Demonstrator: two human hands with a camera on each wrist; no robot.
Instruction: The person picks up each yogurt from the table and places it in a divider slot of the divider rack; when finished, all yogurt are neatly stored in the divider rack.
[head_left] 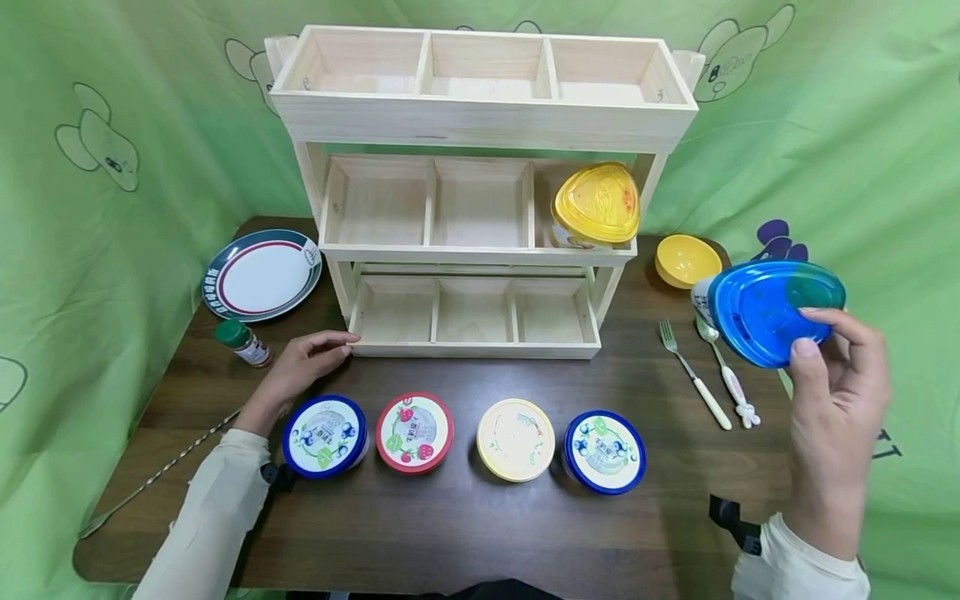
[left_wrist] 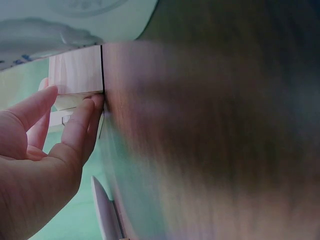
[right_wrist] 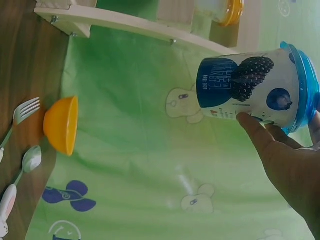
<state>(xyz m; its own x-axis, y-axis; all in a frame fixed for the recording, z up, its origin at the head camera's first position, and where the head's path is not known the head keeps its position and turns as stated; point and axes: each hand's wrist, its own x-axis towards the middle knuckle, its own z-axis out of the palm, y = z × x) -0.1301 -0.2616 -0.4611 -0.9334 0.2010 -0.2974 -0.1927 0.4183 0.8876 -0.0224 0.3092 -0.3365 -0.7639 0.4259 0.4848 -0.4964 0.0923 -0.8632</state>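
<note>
Gripping the blue-lidded blackberry-print cup (head_left: 768,312), the right hand (head_left: 842,400) is right of the wooden rack (head_left: 480,123), which the left hand (head_left: 300,368) touches with extended fingers (head_left: 332,338).

Head view forward-down over table (head_left: 450,533), wrist views nearer, turned sideways, head and right wrist sharing yellow bowl (head_left: 687,261)

The brown table (head_left: 450,533) bears a shelf (head_left: 480,123), plate (head_left: 264,277), fork (head_left: 703,393) and four tubs (head_left: 414,433).
</note>
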